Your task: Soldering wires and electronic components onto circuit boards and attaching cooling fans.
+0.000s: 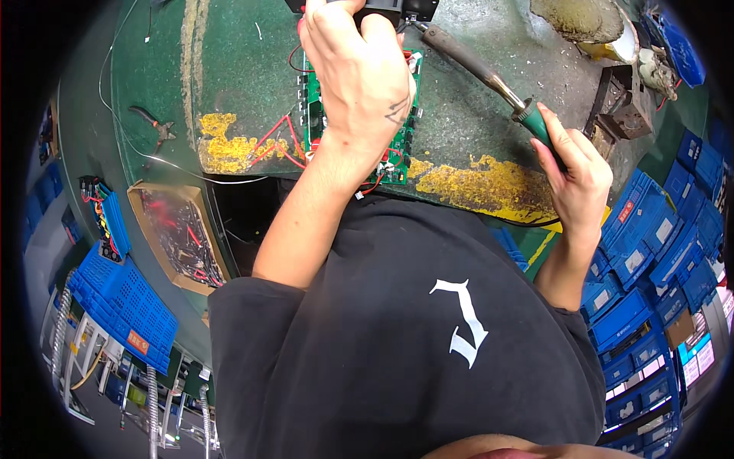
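My right hand (577,174) is wrapped round the green handle of a soldering iron (478,67). The iron's tip reaches up and left to the edge of a black box-shaped part (382,11) at the top of the view. My left hand (359,73) has its fingers closed on that black part; the fingertips are partly cut off by the frame. Under my left hand and wrist lies a green circuit board (401,149) with red and black wires, much of it hidden by the hand. Loose red wires (279,138) stick out to its left.
Cutting pliers (159,126) and a thin pale wire (176,167) lie left on the worn green bench (252,69). A cardboard box of wires (180,237) stands by the bench's left edge. A dark metal holder (623,103) sits at right, with blue bins (638,237) beyond.
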A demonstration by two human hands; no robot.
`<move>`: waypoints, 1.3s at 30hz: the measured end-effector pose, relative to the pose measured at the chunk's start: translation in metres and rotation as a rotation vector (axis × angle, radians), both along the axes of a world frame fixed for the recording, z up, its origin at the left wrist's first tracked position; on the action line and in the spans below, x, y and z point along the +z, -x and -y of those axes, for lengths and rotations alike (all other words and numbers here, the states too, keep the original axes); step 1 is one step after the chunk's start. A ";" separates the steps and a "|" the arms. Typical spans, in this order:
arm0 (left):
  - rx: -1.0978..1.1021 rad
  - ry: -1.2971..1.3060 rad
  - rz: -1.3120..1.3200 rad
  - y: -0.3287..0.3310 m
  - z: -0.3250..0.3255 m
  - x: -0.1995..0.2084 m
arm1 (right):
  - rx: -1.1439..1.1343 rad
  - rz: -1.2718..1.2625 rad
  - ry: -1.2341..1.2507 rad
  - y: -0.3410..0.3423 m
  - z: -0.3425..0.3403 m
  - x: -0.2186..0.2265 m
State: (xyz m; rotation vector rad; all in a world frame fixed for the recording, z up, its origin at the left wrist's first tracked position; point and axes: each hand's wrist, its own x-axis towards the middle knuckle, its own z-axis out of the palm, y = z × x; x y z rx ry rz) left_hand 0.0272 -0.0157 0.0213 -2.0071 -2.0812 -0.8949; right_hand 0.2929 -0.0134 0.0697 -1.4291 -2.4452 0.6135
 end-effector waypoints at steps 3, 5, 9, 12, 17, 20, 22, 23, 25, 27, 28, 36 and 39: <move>0.003 -0.011 -0.041 0.000 0.000 0.000 | 0.008 0.054 -0.017 0.002 0.001 0.003; -0.006 -0.010 -0.008 0.001 0.001 0.000 | 0.014 0.092 -0.021 0.003 0.001 0.005; -0.004 -0.006 -0.010 0.002 0.001 0.000 | 0.026 0.103 -0.009 0.005 0.002 0.009; -0.022 -0.030 0.057 0.002 0.001 0.000 | 0.038 0.102 -0.037 0.008 0.002 0.011; -0.023 -0.024 0.057 0.003 0.001 0.001 | 0.057 0.197 -0.121 0.010 0.007 0.015; -0.017 0.002 0.013 0.004 0.000 0.002 | 0.049 0.164 -0.109 0.008 0.005 0.012; -0.017 0.000 0.025 0.004 0.000 0.003 | 0.056 0.137 -0.145 0.008 0.003 0.006; -0.017 0.000 0.042 0.004 0.000 0.003 | 0.065 0.103 -0.181 0.008 0.003 0.004; -0.013 0.015 0.074 0.004 0.000 0.003 | 0.052 0.100 -0.140 0.007 0.004 0.003; -0.010 0.018 0.080 0.004 0.000 0.003 | 0.037 0.078 -0.123 0.006 0.005 0.002; -0.015 0.010 0.070 0.003 0.000 0.003 | 0.030 0.054 -0.122 0.006 0.006 0.002; -0.009 0.027 0.046 0.003 -0.001 0.004 | 0.023 0.039 -0.044 0.006 0.006 0.005; 0.003 0.055 0.061 0.003 -0.001 0.004 | 0.014 0.054 -0.006 0.007 0.004 0.004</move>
